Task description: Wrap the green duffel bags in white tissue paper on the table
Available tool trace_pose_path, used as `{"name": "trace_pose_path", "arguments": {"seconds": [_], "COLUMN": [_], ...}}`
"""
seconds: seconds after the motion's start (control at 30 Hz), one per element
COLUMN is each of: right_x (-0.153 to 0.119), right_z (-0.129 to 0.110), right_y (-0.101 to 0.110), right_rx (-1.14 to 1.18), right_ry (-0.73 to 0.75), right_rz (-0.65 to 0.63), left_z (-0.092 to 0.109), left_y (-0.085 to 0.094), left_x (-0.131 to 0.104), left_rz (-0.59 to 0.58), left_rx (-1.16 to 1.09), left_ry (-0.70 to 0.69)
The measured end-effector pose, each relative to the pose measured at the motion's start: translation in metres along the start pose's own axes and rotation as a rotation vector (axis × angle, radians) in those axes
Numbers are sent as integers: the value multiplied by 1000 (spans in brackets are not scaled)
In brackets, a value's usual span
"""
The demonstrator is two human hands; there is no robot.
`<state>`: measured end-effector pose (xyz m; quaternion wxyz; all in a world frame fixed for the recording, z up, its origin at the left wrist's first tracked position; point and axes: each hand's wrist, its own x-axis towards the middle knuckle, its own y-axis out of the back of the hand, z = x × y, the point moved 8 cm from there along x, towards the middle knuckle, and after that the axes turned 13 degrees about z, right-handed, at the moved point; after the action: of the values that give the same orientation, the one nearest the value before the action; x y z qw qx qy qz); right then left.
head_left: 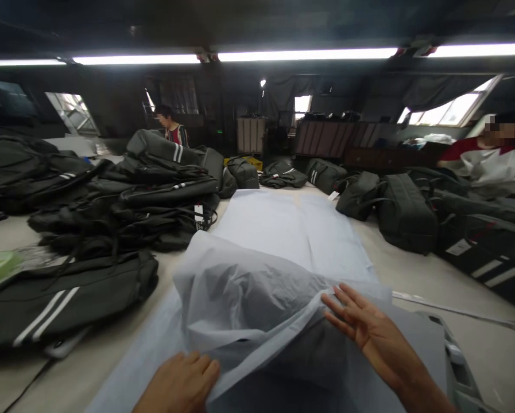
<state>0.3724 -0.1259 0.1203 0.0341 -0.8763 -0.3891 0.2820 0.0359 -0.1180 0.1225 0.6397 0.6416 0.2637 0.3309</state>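
Observation:
Thin whitish wrapping paper point(223, 287) lies crumpled over a dark bulky item point(313, 350) right in front of me, whose shape is mostly hidden. At the lower left, my left hand point(182, 378) is closed at the paper's near edge, fingers curled; what it grips is hidden. My right hand point(364, 324) has its fingers spread and rests against the paper's folded edge on the right side. Beyond the bundle, flat white sheets point(274, 223) are spread along the table.
Dark bags with white stripes point(46, 315) pile up on the left; more bags point(406, 212) stand on the right. Green tape point(1, 268) lies at the far left. One person point(177, 133) is behind the left pile, another point(476, 152) at the right holds pale material.

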Motion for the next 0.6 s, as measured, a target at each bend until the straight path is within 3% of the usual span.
{"name": "trace_pose_path", "arguments": {"seconds": [0.07, 0.2, 0.3, 0.47, 0.53, 0.6], "right_x": [2, 3, 3, -1, -2, -3], "right_z": [-2, -4, -4, -2, -1, 0], "right_y": [-1, -3, -5, -11, -13, -14], "right_rx": [-62, -145, -163, -101, -72, -52], "right_ry": [30, 148, 213, 209, 201, 195], "right_rz": [-3, 30, 71, 125, 151, 170], "left_z": [-17, -45, -67, -123, -125, -92], "left_y": [0, 48, 82, 115, 129, 139], "left_x": [-8, 5, 35, 95, 106, 100], "left_rz": [-59, 32, 89, 201, 361, 660], "left_rx": [37, -53, -33, 179, 250, 223], "left_ry": [70, 137, 114, 136, 161, 98]}}
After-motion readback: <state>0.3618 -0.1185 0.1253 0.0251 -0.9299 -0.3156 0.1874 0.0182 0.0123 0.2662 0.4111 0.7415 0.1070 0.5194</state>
